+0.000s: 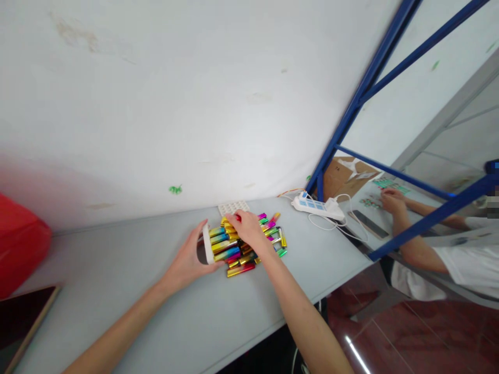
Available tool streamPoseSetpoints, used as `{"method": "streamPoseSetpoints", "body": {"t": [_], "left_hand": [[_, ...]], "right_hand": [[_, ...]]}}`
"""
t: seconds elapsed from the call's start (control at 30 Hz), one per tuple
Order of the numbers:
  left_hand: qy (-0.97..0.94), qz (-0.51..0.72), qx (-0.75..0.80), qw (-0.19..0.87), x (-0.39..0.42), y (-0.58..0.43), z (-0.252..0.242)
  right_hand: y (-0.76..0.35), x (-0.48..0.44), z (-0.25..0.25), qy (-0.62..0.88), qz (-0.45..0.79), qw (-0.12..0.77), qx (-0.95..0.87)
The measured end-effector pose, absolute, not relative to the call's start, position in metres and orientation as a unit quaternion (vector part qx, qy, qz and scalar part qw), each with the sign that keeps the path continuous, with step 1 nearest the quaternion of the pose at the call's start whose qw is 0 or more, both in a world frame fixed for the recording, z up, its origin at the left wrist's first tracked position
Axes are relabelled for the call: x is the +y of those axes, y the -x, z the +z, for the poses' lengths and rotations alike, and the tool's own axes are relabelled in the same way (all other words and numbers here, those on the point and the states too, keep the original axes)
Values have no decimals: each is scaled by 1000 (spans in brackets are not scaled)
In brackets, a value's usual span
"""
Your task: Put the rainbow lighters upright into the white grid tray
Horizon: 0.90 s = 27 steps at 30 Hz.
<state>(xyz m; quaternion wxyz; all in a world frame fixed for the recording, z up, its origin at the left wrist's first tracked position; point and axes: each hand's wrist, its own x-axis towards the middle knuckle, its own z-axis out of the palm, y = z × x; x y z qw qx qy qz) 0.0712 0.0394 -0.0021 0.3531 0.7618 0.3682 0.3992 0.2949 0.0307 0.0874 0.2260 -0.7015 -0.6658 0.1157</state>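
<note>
My left hand [195, 250] is wrapped around a white-rimmed holder [208, 244] tipped on its side, its thumb along the lower edge. Several slim shiny tubes [222, 245] in gold, blue and purple lie in a row against its rim. At the top of that row, my right hand [246, 227] has its fingers pinched on a small shiny tube with a red end, mostly hidden by the fingers. Beneath and right of this hand spreads a loose pile of similar metallic tubes [241, 269] in gold, red, green and magenta.
Behind the pile lies a white grid-like tray [233, 208], near the wall. A white power strip [317, 206] with cables sits right, beside a blue metal frame [343, 122]. Beyond it, another person's hands [393, 200] work near a phone [368, 223]. A red bag-like object [21, 244] stands left.
</note>
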Motion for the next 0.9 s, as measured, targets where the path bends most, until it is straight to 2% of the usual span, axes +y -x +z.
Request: {"method": "streamPoseSetpoints", "body": {"t": [0.2, 0.33, 0.6, 0.9], "left_hand": [[-763, 416, 361, 338, 38, -72, -3], [-765, 409, 366, 337, 37, -72, -1], [-778, 415, 364, 300, 39, -71, -4], [-772, 408, 366, 322, 39, -70, -4]], "right_hand": [[-334, 25, 72, 718, 52, 269, -640], [-349, 18, 61, 730, -4, 264, -630], [-346, 13, 45, 702, -13, 264, -662], [-353, 15, 35, 688, -6, 282, -669]]}}
